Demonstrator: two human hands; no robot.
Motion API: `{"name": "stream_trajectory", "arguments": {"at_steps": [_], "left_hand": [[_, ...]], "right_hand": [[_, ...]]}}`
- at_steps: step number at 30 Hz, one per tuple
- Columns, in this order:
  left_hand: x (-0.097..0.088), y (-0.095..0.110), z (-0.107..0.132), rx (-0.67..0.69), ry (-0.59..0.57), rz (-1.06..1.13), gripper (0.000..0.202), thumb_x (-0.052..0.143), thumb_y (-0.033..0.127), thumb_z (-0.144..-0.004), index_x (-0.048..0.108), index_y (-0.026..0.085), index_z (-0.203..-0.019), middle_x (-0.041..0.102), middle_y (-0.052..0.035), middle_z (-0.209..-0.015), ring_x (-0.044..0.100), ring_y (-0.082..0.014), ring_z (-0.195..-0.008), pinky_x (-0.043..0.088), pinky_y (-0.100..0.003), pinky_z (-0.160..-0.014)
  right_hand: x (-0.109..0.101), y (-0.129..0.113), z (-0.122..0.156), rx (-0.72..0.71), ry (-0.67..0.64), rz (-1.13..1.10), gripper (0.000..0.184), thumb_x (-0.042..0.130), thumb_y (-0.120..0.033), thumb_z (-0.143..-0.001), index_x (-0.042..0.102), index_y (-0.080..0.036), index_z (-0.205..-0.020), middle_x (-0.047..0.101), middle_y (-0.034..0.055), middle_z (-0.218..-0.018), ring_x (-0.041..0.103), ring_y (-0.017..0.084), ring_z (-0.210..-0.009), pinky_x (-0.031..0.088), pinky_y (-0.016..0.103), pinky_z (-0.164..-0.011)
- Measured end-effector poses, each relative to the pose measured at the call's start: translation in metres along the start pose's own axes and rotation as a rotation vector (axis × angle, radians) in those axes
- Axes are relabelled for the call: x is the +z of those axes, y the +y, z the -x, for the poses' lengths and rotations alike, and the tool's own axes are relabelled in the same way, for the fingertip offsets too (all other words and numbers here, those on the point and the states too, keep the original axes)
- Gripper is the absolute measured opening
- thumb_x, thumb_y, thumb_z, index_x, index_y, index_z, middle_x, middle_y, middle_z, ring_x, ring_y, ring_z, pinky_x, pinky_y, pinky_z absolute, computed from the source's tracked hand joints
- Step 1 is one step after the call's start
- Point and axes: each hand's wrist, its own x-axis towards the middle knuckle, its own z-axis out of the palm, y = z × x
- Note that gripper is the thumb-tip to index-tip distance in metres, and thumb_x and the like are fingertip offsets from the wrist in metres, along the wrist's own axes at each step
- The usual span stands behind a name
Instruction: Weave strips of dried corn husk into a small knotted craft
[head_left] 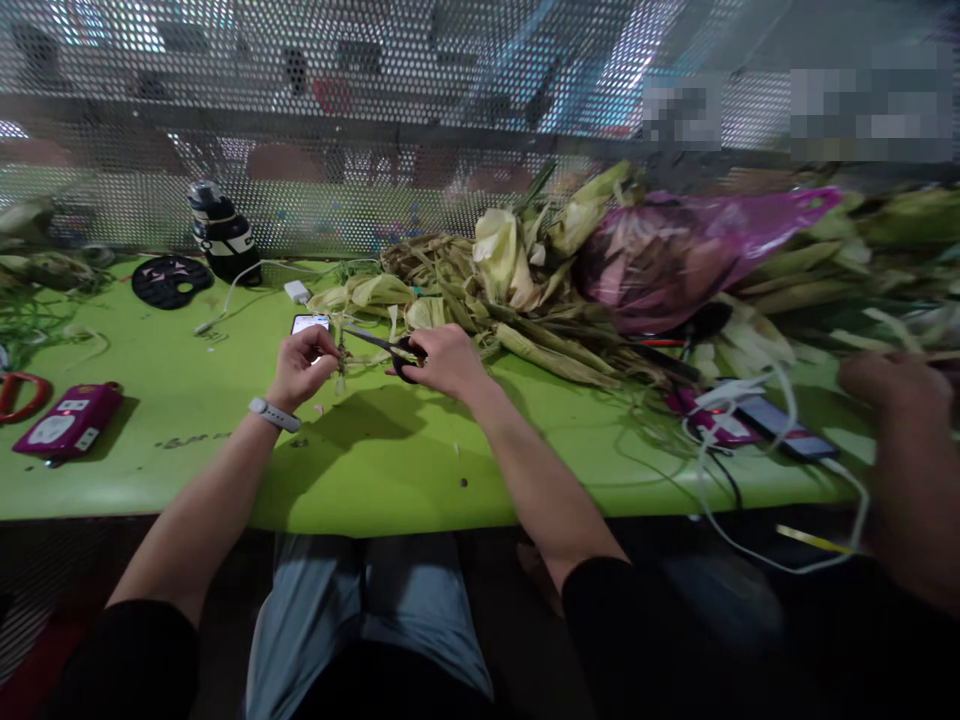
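My right hand (451, 366) is closed around the black-handled scissors (405, 362). Their blades point left toward a small, thin piece of plant fibre (341, 368), perhaps corn husk. My left hand (304, 366), with a pale band on the wrist, pinches at the side of that piece; its exact shape is too small to make out. Behind my left hand lies a phone (310, 323) with a lit screen, partly hidden. A heap of corn husks (555, 345) spreads just beyond and right of my right hand.
On the green table (405, 480) stand a dark bottle (223, 235) and a black palette-shaped piece (171, 282). At left are a purple power strip (69, 420) and orange-handled scissors (22, 397). A pink bag (667, 260), another phone (787, 425), white cables and another person's hand (896, 385) occupy the right.
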Motion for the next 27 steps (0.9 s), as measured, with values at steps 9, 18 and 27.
{"name": "stream_trajectory", "arguments": {"at_steps": [9, 18, 27], "left_hand": [[-0.0026, -0.0047, 0.0004, -0.001, -0.004, 0.003, 0.011, 0.058, 0.007, -0.06, 0.06, 0.018, -0.06, 0.056, 0.0, -0.059, 0.048, -0.0116, -0.055, 0.036, -0.026, -0.05], [-0.0016, -0.0011, -0.0014, -0.018, -0.033, 0.035, 0.01, 0.058, 0.008, -0.059, 0.059, 0.018, -0.058, 0.057, 0.0001, -0.057, 0.048, -0.0112, -0.053, 0.036, -0.025, -0.048], [-0.0058, -0.0047, -0.0004, -0.055, -0.02, 0.047, 0.011, 0.058, 0.006, -0.061, 0.059, 0.017, -0.064, 0.056, 0.0, -0.061, 0.047, -0.0103, -0.055, 0.036, -0.023, -0.048]], "right_hand": [[0.0002, -0.0018, 0.0001, -0.045, -0.025, -0.008, 0.044, 0.058, -0.058, -0.079, 0.064, -0.015, -0.084, 0.067, 0.006, -0.076, 0.057, 0.019, -0.07, 0.037, 0.035, -0.075], [0.0033, 0.0018, 0.0, -0.105, -0.012, -0.021, 0.04, 0.059, -0.056, -0.078, 0.063, -0.016, -0.083, 0.068, 0.0067, -0.077, 0.056, 0.019, -0.069, 0.035, 0.034, -0.074], [0.0035, 0.0021, -0.0001, -0.131, -0.008, -0.028, 0.041, 0.062, -0.057, -0.078, 0.064, -0.016, -0.084, 0.07, 0.0071, -0.079, 0.058, 0.02, -0.071, 0.036, 0.034, -0.073]]}}
